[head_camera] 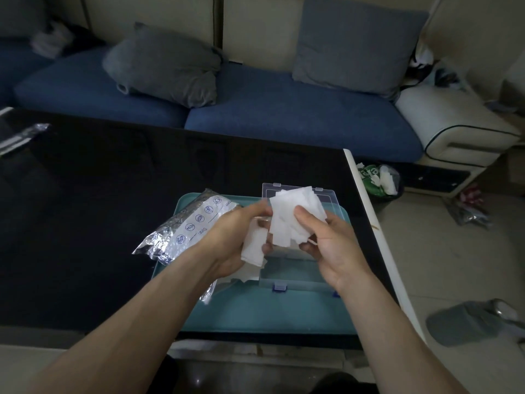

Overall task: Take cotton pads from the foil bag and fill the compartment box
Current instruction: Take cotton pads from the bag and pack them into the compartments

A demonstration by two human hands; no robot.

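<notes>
Head view: left hand (241,240) and right hand (326,243) both grip cotton pads (292,220) over open compartment box (295,277) near surface's right edge, likely separating them; foil bag (187,226) beside box.

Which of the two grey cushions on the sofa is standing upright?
The right cushion stands upright against the sofa back. The left cushion is slumped and crumpled on the seat.
</notes>
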